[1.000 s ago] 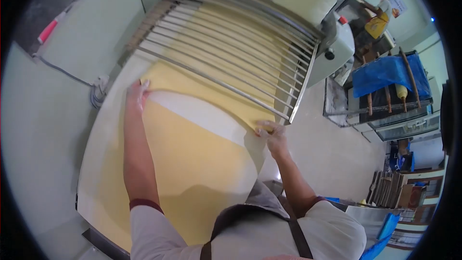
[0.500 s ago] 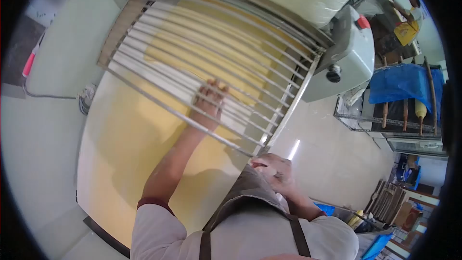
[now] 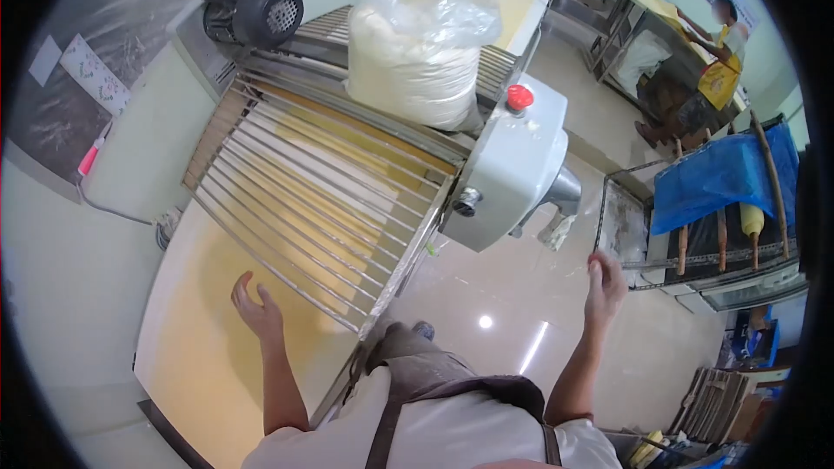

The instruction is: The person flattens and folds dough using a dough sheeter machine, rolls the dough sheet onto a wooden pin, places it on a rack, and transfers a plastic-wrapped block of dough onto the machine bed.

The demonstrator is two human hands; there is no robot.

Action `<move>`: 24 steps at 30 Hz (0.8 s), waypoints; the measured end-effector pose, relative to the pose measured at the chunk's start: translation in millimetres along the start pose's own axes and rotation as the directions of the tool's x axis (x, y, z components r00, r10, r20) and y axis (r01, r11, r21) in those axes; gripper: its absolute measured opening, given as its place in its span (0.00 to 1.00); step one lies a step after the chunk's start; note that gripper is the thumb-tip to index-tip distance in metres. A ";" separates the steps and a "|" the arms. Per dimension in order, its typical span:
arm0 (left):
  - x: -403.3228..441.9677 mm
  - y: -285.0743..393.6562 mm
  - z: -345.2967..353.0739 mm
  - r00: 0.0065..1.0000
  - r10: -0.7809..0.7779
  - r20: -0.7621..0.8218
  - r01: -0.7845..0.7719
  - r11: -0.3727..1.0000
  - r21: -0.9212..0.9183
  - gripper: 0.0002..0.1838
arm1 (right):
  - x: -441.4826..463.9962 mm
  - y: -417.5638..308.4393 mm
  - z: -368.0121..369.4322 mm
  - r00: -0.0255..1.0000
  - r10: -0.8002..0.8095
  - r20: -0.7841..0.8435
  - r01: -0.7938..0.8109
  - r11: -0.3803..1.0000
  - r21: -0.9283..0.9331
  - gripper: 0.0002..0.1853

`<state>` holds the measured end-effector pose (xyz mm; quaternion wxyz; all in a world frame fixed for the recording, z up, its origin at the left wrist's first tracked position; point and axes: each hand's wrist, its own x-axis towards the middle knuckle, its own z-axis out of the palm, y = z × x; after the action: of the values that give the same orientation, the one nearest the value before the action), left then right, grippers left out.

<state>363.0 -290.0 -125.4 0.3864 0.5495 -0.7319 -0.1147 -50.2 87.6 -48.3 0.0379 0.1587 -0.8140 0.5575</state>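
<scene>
Above the dough sheet [image 3: 200, 330] on the white belt, my left hand [image 3: 258, 308] hovers with its fingers apart and nothing in it. My right hand [image 3: 605, 291] is raised over the floor at the right, its fingers bent close together; whether anything small is between them cannot be made out. A metal bar guard [image 3: 295, 208] covers the upper part of the belt, with yellow dough visible beneath the bars. Beyond it stands a clear plastic bag of white powder [image 3: 417, 61] on top of the machine, beside a grey housing [image 3: 512, 174] with a red button [image 3: 519, 97].
A black motor [image 3: 261, 16] sits at the upper left. A rack with rolling pins and a blue plastic sheet [image 3: 725, 178] stands at the right. Another person [image 3: 717, 69] works at a long table at the upper right. Flat boards [image 3: 712, 408] lean at the lower right.
Both my hands have come off the dough and the guard; the left moved back to the lower left, the right outward. The dough edge under the bars has shifted toward the machine. The view has moved.
</scene>
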 end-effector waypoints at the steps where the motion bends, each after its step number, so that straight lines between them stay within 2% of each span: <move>1: 7.3 33.2 7.7 0.999 0.032 0.016 -0.029 0.990 -0.140 0.14 | 24.5 8.1 5.6 0.998 -0.064 -0.007 0.064 0.998 -0.002 0.15; 2: 10.8 67.7 17.7 0.998 0.056 0.029 -0.046 0.960 -0.275 0.14 | 50.4 12.2 13.9 0.991 -0.130 -0.005 0.130 0.991 -0.008 0.17; 4: 16.2 151.5 49.7 0.969 0.201 0.146 -0.098 0.850 -0.518 0.15 | 83.8 -2.1 40.0 0.976 -0.213 0.046 0.218 0.956 -0.196 0.24; 5: 14.8 193.3 66.8 0.934 0.275 0.229 -0.087 0.794 -0.601 0.15 | 92.2 1.7 48.6 0.972 -0.227 0.057 0.234 0.955 -0.184 0.24; 7: 11.7 264.6 104.3 0.887 0.422 0.187 -0.180 0.689 -0.702 0.18 | 113.7 23.0 73.2 0.973 -0.031 0.229 -0.014 0.982 0.191 0.31; 8: 11.4 292.5 118.9 0.854 0.499 0.144 -0.253 0.643 -0.723 0.20 | 118.9 39.8 78.7 0.959 -0.083 0.272 -0.002 0.955 0.298 0.31; 9: 8.8 310.5 124.7 0.859 0.491 0.143 -0.252 0.650 -0.717 0.20 | 118.5 47.5 77.9 0.919 -0.025 0.393 -0.113 0.940 0.322 0.30; 10: 4.5 327.4 129.1 0.862 0.439 0.253 -0.111 0.651 -0.751 0.21 | 112.6 55.5 75.5 0.859 0.037 0.511 -0.231 0.918 0.321 0.29; 11: 1.7 343.2 138.2 0.847 0.390 0.361 0.036 0.636 -0.771 0.23 | 106.3 66.5 75.3 0.856 0.034 0.516 -0.248 0.903 0.351 0.27; 12: -1.2 348.0 144.2 0.869 0.325 0.372 0.094 0.630 -0.771 0.24 | 102.4 77.3 78.0 0.863 0.027 0.505 -0.255 0.885 0.389 0.25; 13: -3.2 346.9 148.2 0.878 0.285 0.385 0.141 0.613 -0.777 0.25 | 100.4 87.1 78.5 0.826 0.085 0.557 -0.327 0.877 0.351 0.24; 14: -3.6 347.4 155.4 0.892 0.279 0.357 0.136 0.587 -0.798 0.25 | 95.5 93.9 73.4 0.790 0.159 0.592 -0.404 0.861 0.309 0.22; 16: -12.9 338.8 169.6 0.935 0.220 0.278 0.101 0.588 -0.802 0.27 | 95.5 92.3 63.3 0.724 0.300 0.621 -0.344 0.937 -0.052 0.19; 18: -16.1 338.2 164.5 0.943 0.233 0.236 0.027 0.657 -0.753 0.28 | 96.6 122.5 71.2 0.669 0.102 0.736 -0.359 0.912 0.200 0.18; 19: -20.0 336.8 164.3 0.950 0.192 0.248 0.062 0.659 -0.750 0.29 | 99.2 120.5 72.2 0.689 0.111 0.716 -0.362 0.909 0.208 0.18; 20: -22.4 335.6 165.7 0.954 0.148 0.259 0.100 0.661 -0.744 0.29 | 102.2 116.0 73.9 0.639 0.171 0.750 -0.362 0.927 0.097 0.18; 21: -21.9 333.6 165.8 0.947 0.171 0.271 0.096 0.657 -0.748 0.29 | 107.0 114.6 73.8 0.583 0.236 0.778 -0.358 0.934 -0.014 0.17; 22: -20.8 332.6 165.3 0.949 0.178 0.260 0.089 0.640 -0.763 0.30 | 118.6 124.8 75.7 0.595 0.245 0.765 -0.370 0.929 -0.009 0.17; 23: -17.4 340.8 166.6 0.952 0.184 0.245 0.080 0.622 -0.779 0.30 | 140.1 140.6 82.2 0.643 -0.037 0.765 -0.123 0.981 0.150 0.14; 24: -16.6 349.0 162.3 0.945 0.204 0.256 0.078 0.620 -0.781 0.30 | 157.0 155.4 86.5 0.619 -0.312 0.721 0.129 0.945 0.299 0.12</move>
<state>2.6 -187.7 -35.5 0.4661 0.2739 -0.6802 -0.4950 -235.7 25.0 -182.5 -0.2556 0.4798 -0.6620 0.5160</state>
